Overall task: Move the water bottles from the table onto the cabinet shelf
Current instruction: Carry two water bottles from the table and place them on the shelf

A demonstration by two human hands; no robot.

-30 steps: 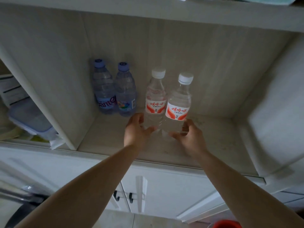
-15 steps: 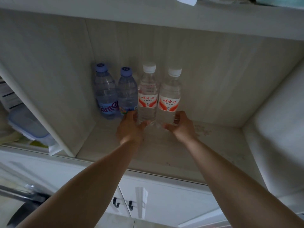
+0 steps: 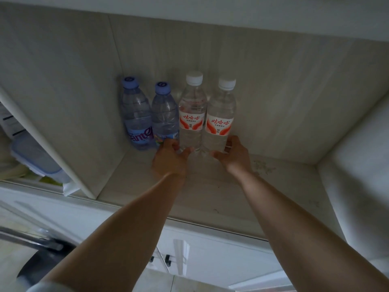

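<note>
The left hand (image 3: 168,159) and right hand (image 3: 233,157) each grip 1 white-capped bottle (image 3: 192,114) (image 3: 220,121) labelled "娃哈哈". Beside them stand 2 blue-capped bottles (image 3: 136,116) (image 3: 164,114); 1 label is partly legible, "ante", the rest hidden.

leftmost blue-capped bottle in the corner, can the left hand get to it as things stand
Probably yes, once free. The left hand now grips the left white-capped clear plastic bottle. The corner blue-capped plastic bottle stands close by, its front unblocked on the pale wooden shelf.
</note>
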